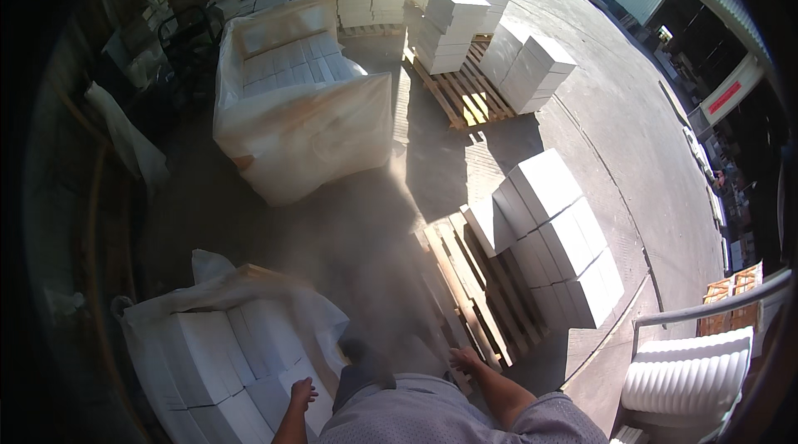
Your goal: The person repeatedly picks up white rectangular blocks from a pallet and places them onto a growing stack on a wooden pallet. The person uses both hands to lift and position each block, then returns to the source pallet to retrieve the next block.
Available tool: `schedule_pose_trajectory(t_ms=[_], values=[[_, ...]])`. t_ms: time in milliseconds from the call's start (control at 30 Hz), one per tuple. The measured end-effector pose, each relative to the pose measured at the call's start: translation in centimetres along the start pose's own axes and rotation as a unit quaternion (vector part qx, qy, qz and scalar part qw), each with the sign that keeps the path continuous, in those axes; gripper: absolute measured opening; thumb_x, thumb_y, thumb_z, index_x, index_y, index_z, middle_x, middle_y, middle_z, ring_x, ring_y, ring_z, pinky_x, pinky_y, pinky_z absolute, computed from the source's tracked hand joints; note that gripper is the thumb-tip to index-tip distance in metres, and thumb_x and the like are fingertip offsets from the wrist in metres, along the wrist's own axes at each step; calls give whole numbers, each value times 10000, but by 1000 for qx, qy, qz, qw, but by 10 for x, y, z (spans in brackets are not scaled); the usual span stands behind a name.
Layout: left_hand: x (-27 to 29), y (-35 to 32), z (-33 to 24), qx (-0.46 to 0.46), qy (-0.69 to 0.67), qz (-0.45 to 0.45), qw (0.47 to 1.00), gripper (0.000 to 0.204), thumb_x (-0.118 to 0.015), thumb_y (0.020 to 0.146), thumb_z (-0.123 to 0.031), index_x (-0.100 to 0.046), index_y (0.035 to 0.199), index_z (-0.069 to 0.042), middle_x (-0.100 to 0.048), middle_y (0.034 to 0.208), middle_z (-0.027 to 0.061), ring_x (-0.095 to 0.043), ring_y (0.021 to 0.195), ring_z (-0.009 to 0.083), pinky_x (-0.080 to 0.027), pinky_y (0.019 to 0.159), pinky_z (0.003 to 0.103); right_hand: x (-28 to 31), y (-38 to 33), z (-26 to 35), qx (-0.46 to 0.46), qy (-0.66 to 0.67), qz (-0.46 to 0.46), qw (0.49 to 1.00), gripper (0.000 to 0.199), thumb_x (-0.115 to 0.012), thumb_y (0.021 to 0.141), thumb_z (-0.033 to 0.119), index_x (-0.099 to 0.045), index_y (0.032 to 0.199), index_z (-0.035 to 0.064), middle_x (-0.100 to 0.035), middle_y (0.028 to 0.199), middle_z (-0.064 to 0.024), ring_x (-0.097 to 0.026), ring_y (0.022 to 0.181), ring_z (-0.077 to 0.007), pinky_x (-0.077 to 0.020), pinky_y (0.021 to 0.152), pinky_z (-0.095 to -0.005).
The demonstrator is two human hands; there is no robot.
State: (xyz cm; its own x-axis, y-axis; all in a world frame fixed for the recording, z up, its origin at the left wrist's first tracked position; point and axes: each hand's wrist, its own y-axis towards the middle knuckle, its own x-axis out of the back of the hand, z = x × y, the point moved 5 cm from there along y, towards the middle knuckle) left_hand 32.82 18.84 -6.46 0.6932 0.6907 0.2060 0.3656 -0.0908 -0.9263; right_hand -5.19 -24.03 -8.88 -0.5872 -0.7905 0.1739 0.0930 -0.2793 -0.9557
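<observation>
- Concrete yard floor (615, 136) is the biggest thing: sunlit at right, shaded at left; wide open lane runs up the right side, well apart from the stacks.
- Wrapped pallet load (299, 103) of white blocks sits upper centre in a loose plastic cover; shaded gap betw. it and the lower stacks gives walking room.
- White block stack (557, 236) on a wooden pallet (465, 278), centre-right; stack fills the pallet's right part, bare slats show on the left part.
- Bagged white blocks (208, 361) at lower left, plastic pulled open at top, top blocks exposed.
- Far pallets w/ more white blocks (453, 20) at top, near the wrapped load.
- White ribbed chair back (690, 373) w/ metal rail at lower right edge.
- Right hand (465, 358) rests at the near edge of the bare pallet slats, fingers spread, gripping nothing.
- Left hand (302, 392) hangs just at the bagged blocks' right edge, fingers loosely curled, nothing in it; contact w/ blocks can't be told.
</observation>
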Motion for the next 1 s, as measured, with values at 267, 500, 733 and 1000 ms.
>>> schedule_pose_trajectory(t_ms=[267,500,733,1000], values=[[-83,24,-141,-118,36,59,991,413,-513,932,-391,-563,1137,-36,-643,991,139,-672,765,256,-519,593,351,50,24,-66,44,85,34,995,452,-554,920,396,-649,1031,-31,-691,912,-154,-666,707,-260,-549,607,-376],[-159,18,-212,-157,29,91,983,255,-540,908,-294,-601,985,-59,-627,853,84,-659,685,209,-470,514,300,102,14,-59,59,114,-40,991,431,-508,935,384,-688,980,-5,-707,842,-128,-652,633,-268,-519,561,-385],[-172,35,-230,-104,143,24,984,345,-538,885,-353,-618,1002,-38,-638,872,103,-664,694,234,-478,527,352,130,-6,-21,33,162,-69,984,468,-451,946,404,-698,985,8,-710,833,-111,-643,598,-266,-510,542,-385],[-206,102,-305,-110,275,43,954,404,-541,903,-428,-650,936,-40,-652,803,74,-630,634,205,-477,521,348,142,17,14,7,281,-60,958,399,-484,946,373,-688,952,30,-715,807,-92,-665,609,-273,-516,509,-380]])
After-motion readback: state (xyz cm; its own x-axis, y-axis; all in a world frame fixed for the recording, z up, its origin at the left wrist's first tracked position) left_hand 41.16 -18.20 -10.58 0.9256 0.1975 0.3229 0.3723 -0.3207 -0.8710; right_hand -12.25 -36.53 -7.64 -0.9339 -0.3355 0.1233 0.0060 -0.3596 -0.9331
